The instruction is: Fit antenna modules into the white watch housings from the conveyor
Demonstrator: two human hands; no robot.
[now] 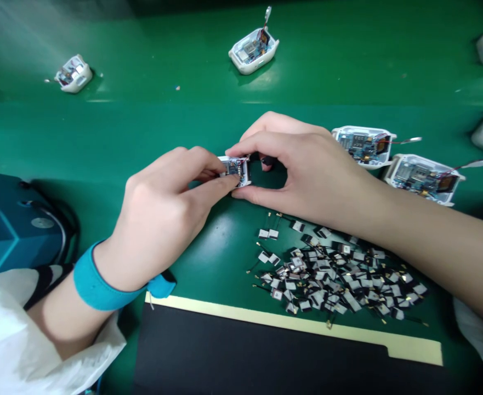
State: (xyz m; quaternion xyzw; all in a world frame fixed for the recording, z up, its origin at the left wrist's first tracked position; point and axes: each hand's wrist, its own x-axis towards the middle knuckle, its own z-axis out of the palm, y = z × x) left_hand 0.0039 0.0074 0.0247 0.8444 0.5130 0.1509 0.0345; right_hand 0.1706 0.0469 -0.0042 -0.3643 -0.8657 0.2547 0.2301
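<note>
Near the middle of the green table, a small white smartwatch case (245, 174) with an exposed circuit board is held between both hands. My left hand (169, 203), with a blue wrist strap, is closed on the case's left side, thumb and forefinger at the board. My right hand (302, 162) grips the right side between thumb and fingers. What lies under the left fingertips is hidden. A dark spot shows by the curled right fingers; I cannot make out what it is. Below my right hand spreads a pile of small antenna-like pieces (317, 299) with thin black leads.
Two open watch cases (364, 147) (424, 178) lie beside my right forearm. Another open case (253, 50) is at the top, and one (74, 73) at the upper left. A blue box (19, 225) stands left. A black sheet with a yellow edge (266, 318) lies in front.
</note>
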